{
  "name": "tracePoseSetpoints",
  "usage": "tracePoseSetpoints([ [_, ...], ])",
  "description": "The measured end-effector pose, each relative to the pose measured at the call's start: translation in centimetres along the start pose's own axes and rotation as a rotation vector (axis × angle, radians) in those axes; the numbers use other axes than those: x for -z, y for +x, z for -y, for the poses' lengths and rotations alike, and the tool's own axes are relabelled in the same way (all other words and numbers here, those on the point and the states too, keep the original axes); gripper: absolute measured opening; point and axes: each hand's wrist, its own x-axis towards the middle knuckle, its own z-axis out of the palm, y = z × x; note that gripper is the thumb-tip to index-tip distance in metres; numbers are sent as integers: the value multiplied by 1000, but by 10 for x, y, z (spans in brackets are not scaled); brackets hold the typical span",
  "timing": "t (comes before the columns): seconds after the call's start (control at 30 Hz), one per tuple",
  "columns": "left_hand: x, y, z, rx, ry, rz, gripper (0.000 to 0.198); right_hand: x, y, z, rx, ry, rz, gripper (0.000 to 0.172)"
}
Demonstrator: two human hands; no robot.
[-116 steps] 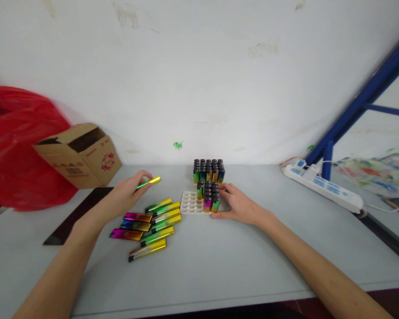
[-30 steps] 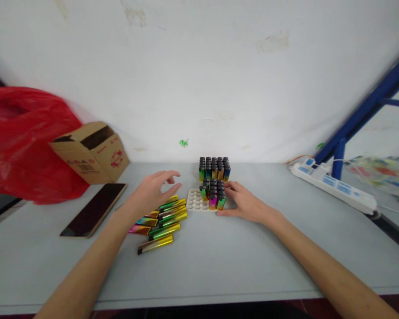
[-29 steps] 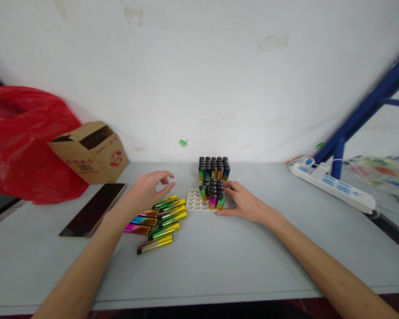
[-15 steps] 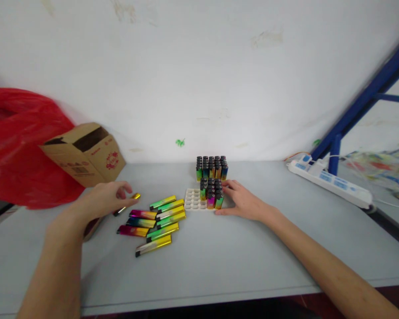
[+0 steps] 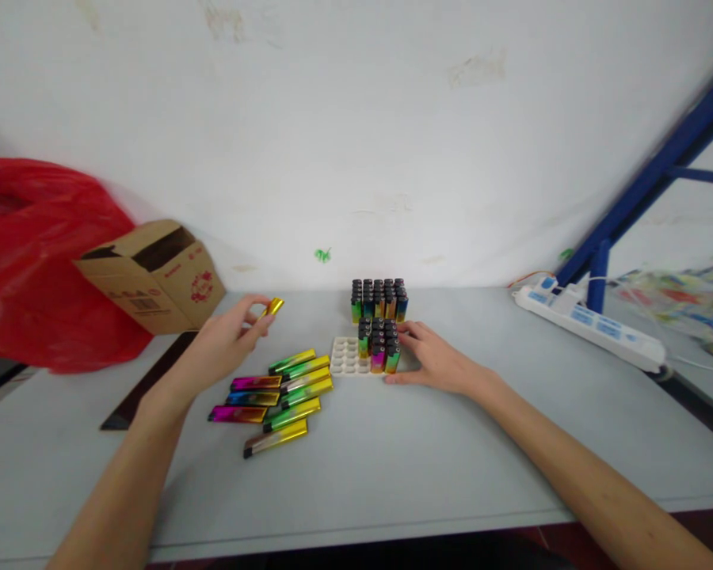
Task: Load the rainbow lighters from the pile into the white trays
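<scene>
My left hand (image 5: 231, 336) is raised off the table, fingers closed on a lighter (image 5: 272, 307) whose yellow end sticks out; the rest of it is hidden. Several lighters (image 5: 291, 413) in green, yellow, pink and blue lie loose below and right of that hand. My right hand (image 5: 433, 360) grips the right side of a white tray (image 5: 343, 356) with round slots, thumb at its front corner and fingers beside the lighters. Several upright lighters (image 5: 379, 348) fill the tray's right part, black tops up; bare slots show at its left.
A second block of upright lighters (image 5: 379, 301) stands behind the tray, near the wall. At left are an open cardboard box (image 5: 154, 277), a red plastic bag (image 5: 47, 261) and a dark flat panel (image 5: 148, 388). A white power strip (image 5: 591, 324) lies at right by a blue frame (image 5: 642, 190).
My left hand has lifted and moved right and away from me with the lighter, uncovering more of the dark panel. My right hand stays at the tray.
</scene>
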Motion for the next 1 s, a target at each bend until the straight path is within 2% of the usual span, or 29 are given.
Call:
tracePoseSetpoints([
  [0.13, -16, -6, -24, -70, -308, -13, 48, -1, 0, -2, 12, -4, -19, 71],
  [0.43, -47, -8, -41, 78, -996, 15, 28, -15, -1, -1, -44, -121, -101, 84],
  [0.57, -53, -13, -51, 121, -1099, 119, 28, -16, 4, -5, -44, -147, -94, 87],
  [0.73, -59, -20, -59, 90, -1141, 281, 28, -14, 11, -11, 16, -116, -55, 87],
  [0.87, -63, -21, -61, 233, -1303, 327, 32, -13, 11, -10, 26, -82, -49, 86],
  [1.0, -65, -20, -60, 303, -1280, 389, 44, -11, 10, -7, 19, -53, -42, 84],
])
